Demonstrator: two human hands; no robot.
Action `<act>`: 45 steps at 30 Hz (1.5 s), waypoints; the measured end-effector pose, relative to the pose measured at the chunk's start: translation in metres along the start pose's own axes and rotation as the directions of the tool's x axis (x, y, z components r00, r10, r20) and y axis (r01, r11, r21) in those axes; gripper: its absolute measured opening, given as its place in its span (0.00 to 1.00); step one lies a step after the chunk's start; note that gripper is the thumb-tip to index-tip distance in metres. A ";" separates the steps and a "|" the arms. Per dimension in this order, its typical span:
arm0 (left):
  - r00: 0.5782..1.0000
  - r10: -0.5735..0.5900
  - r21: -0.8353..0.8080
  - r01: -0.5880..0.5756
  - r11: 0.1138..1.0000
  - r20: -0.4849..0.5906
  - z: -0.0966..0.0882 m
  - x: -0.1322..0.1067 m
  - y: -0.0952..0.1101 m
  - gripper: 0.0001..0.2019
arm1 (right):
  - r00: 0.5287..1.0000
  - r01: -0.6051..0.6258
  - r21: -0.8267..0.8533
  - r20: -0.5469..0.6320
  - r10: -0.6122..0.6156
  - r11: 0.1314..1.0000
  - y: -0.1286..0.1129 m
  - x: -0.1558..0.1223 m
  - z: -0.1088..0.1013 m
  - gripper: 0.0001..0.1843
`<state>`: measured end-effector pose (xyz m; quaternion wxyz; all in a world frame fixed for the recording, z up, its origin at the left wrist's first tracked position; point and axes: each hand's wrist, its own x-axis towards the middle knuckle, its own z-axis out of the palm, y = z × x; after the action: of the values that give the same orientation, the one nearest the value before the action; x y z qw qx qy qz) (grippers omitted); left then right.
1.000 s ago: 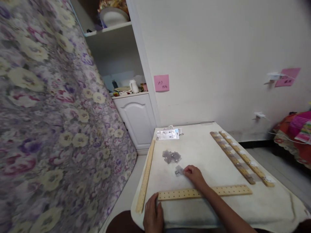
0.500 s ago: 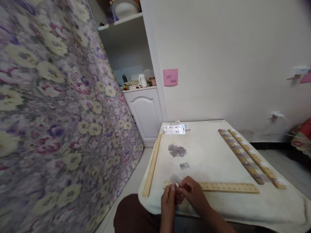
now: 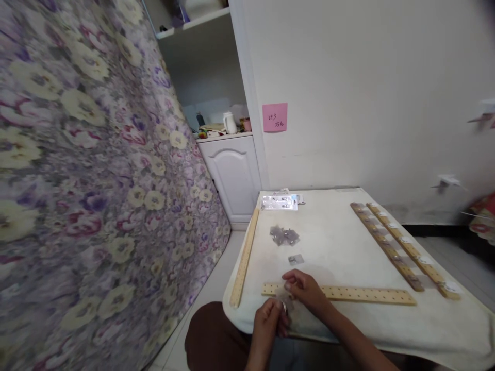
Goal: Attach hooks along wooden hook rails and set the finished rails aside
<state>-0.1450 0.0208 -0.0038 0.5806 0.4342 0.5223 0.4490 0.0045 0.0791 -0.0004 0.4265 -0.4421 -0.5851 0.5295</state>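
My left hand (image 3: 266, 317) is closed, with thumb and fingertips pinching a small translucent plastic card (image 3: 283, 296) above the table's front edge. A shiny slender metal piece (image 3: 285, 307) shows at the lower part of this card. Just above and to the right, my right hand (image 3: 307, 292) is closed too, its fingertips at the card's upper edge; the exact grip is too small to see clearly. Beyond both hands lies a wooden strip with rows of holes (image 3: 367, 294). Another translucent card (image 3: 296, 259) with a small metal piece lies behind it.
A pile of similar cards (image 3: 284, 236) lies farther back, with a clear package (image 3: 279, 202) behind it. A second holed strip (image 3: 244, 263) runs along the left table edge. Two strips carrying cards, one darker (image 3: 386, 247) and one lighter (image 3: 413, 252), lie on the right.
My right hand has moved up and away from my left hand, which has turned slightly lower. More of the translucent card now shows between them. The view has shifted slightly.
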 end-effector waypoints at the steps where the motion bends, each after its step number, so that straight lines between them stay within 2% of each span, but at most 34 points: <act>1: 1.000 0.007 0.012 -0.007 1.000 0.003 -0.002 0.000 -0.002 0.21 | 0.999 0.001 0.018 0.041 -0.002 1.000 0.002 0.003 0.002 0.10; 5: 0.999 0.010 0.034 -0.008 0.999 -0.044 -0.011 0.003 -0.010 0.22 | 0.992 0.016 -0.004 0.126 -0.015 1.000 0.004 0.013 0.010 0.04; 9: 0.990 0.043 0.050 -0.036 0.998 -0.137 -0.024 0.004 -0.010 0.22 | 0.994 0.046 -0.074 0.100 -0.039 0.996 -0.001 0.028 0.015 0.03; 11: 0.970 0.120 0.127 -0.094 0.987 -0.213 -0.030 0.002 -0.005 0.20 | 0.997 0.057 -0.123 0.060 -0.050 0.991 -0.001 0.038 0.018 0.03; 14: 0.900 0.302 0.360 -0.182 0.915 -0.314 -0.039 0.000 0.001 0.15 | 0.998 0.057 -0.176 0.035 -0.052 0.983 0.006 0.052 0.024 0.04; 17: 0.852 0.440 0.539 -0.238 0.808 -0.283 -0.043 0.001 0.001 0.11 | 0.998 0.045 -0.193 0.042 -0.037 0.980 0.017 0.062 0.031 0.04; 21: 0.845 0.488 0.612 -0.272 0.743 -0.217 -0.044 0.009 -0.007 0.12 | 0.999 0.011 -0.218 0.043 -0.002 0.976 0.029 0.070 0.036 0.05; 28: 0.854 0.484 0.644 -0.263 0.718 -0.192 -0.046 0.023 -0.014 0.10 | 1.000 -0.015 -0.281 0.007 0.018 0.960 0.030 0.072 0.037 0.05; 32: 0.846 0.507 0.637 -0.301 0.709 -0.166 -0.045 0.022 -0.012 0.09 | 1.000 -0.016 -0.310 -0.003 0.016 0.951 0.028 0.070 0.037 0.04; 45: 0.847 0.497 0.637 -0.278 0.719 -0.190 -0.040 0.021 -0.007 0.08 | 0.999 -0.041 -0.404 -0.026 0.033 0.914 0.020 0.063 0.037 0.03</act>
<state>-0.1834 0.0416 -0.0187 0.2064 0.6061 0.6241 0.4479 -0.0452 0.1321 -0.0217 0.3212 -0.5366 -0.6693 0.4011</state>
